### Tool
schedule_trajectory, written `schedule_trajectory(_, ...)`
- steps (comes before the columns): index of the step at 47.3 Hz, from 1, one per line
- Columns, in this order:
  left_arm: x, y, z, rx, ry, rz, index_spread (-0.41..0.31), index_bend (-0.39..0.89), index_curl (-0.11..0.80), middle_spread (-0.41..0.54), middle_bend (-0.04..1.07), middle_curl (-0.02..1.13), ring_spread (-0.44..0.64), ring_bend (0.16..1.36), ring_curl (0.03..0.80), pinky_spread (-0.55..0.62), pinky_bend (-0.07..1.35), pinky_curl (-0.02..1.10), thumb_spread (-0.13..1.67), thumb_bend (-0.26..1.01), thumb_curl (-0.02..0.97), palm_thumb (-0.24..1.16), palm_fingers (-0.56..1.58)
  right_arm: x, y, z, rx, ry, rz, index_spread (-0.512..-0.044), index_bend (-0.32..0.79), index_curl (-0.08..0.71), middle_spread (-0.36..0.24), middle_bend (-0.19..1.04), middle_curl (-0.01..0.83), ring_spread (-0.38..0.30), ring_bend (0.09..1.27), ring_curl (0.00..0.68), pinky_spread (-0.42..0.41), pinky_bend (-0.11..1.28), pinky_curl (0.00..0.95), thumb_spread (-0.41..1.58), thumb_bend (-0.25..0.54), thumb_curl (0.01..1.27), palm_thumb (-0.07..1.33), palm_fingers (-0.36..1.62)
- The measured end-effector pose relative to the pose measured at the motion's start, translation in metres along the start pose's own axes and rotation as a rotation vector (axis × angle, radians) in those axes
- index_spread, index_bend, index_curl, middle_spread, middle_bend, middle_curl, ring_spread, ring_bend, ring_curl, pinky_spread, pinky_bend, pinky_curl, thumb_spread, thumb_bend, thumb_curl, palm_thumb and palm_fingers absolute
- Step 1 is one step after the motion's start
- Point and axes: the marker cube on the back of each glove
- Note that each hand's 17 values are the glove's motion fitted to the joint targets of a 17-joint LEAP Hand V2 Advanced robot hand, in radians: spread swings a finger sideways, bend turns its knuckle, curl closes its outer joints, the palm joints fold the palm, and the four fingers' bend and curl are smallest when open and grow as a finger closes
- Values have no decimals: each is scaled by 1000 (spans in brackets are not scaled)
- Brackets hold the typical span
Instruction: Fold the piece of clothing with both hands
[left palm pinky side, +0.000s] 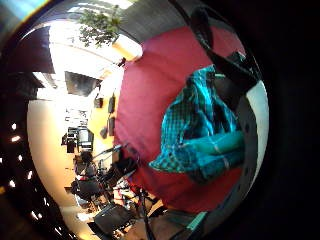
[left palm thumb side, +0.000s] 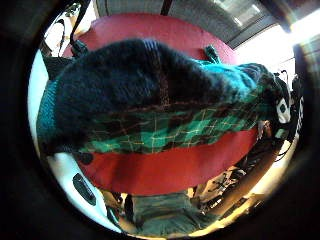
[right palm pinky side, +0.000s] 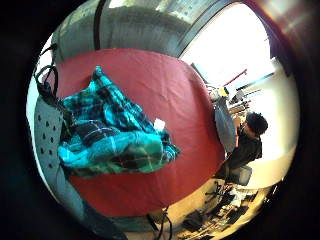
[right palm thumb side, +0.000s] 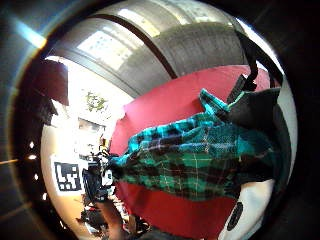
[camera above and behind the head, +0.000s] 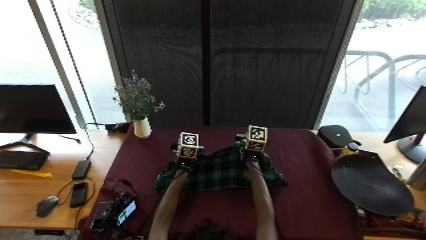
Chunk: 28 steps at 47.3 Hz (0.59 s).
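Both hands, left (camera above and behind the head: 185, 161) and right (camera above and behind the head: 251, 155), grip the green plaid garment (camera above and behind the head: 223, 172) bunched between them.

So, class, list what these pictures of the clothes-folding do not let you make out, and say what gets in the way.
- Fingers of the left hand and right hand: in the outside view the marker cubes sit over the hands, so the grip cannot be told.
- The green plaid garment: bunched on the dark red tablecloth; which kind of clothing and which folds are done stays unclear.
- The garment's near edge: forearms cross it in the outside view.
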Motion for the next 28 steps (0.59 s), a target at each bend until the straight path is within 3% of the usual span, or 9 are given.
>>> schedule_trajectory(2,7,-11,10,27,37,-3,-297,180,448,-341,452,519,-373,635,430,-119,135,339,1383,10,330,836,1161,-6,2,11,-55,5,8,-303,143,310,-219,321,459,-248,683,446,-350,586,375,1000,-13,459,1083,1287)
schedule_trajectory(5,11,-14,30,-47,46,-21,-299,185,455,-339,448,519,-375,649,435,-112,134,330,1394,11,328,842,1158,-5,1,32,-128,53,9,-304,146,317,-222,321,461,-246,682,446,-350,582,376,991,-16,460,1084,1285)
schedule_trajectory(11,29,-11,69,-233,135,52,-299,173,457,-337,431,515,-381,719,455,-117,148,323,1401,9,327,856,1190,-10,-27,76,-49,1,-1,-304,152,329,-225,319,465,-245,678,446,-350,578,375,969,-17,465,1087,1283)
schedule_trajectory(17,37,-4,82,-300,211,85,-300,177,463,-337,427,515,-377,753,465,-123,157,324,1406,5,325,864,1190,8,-8,81,-265,25,16,-306,142,336,-227,316,466,-246,674,446,-343,577,375,947,-24,468,1076,1268)
schedule_trajectory(18,38,-2,81,-308,246,97,-295,147,455,-337,436,517,-373,764,469,-122,160,324,1401,1,324,861,1175,14,-5,76,-287,36,24,-310,116,328,-227,262,450,-253,652,437,-330,619,388,934,-32,468,1064,1174)
schedule_trajectory(19,38,-2,81,-297,270,98,-294,148,454,-338,438,517,-372,767,469,-122,161,324,1400,0,324,862,1174,20,-3,71,-298,44,35,-311,116,327,-227,255,450,-255,649,438,-327,621,385,930,-30,469,1061,1176)
schedule_trajectory(20,36,-5,81,-254,275,84,-272,62,427,-334,452,522,-369,788,475,-119,184,332,1399,-3,324,860,1117,27,-2,65,-295,44,43,-313,103,322,-228,238,447,-256,625,431,-320,637,389,927,-34,467,1051,1129)
schedule_trajectory(23,19,-21,79,-44,211,-11,-225,-38,367,-311,443,523,-352,777,471,-88,230,357,1369,-20,322,835,925,38,-2,46,-215,-42,31,-322,112,325,-214,154,423,-246,567,426,-262,649,399,930,-38,460,1020,943)
schedule_trajectory(28,13,-5,72,21,249,-42,-176,-1,310,-276,426,532,-320,768,477,-52,288,395,1328,-21,326,811,783,66,12,25,-92,-188,98,-328,142,329,-193,139,399,-217,492,404,-189,626,395,940,-33,451,987,846)
